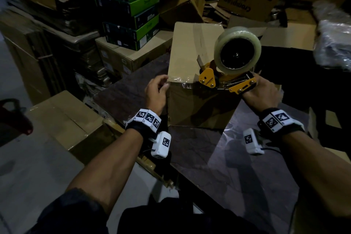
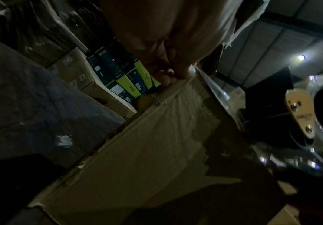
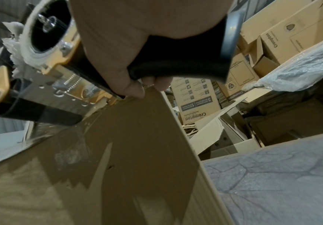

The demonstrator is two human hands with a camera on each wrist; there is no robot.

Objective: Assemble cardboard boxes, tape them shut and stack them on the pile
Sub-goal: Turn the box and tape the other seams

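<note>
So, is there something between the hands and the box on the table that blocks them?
Nothing visible does. The left hand already touches the cardboard box at its near left corner, and the right hand holds the tape dispenser against its near top edge.

I see bare tabletop [image 1: 247, 157] open near me, while the cardboard box [image 1: 191, 104] and stacked cartons [image 1: 129, 5] block beyond.

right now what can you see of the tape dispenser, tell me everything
The tape dispenser is a hand-held gun with a yellow metal frame, silvery springs and screws, a black roller at its nose and a black handle. A large roll of clear tape sits on its black hub. The right hand grips the handle, holding the nose on the cardboard box at its near top edge, where clear tape already lies.
</note>
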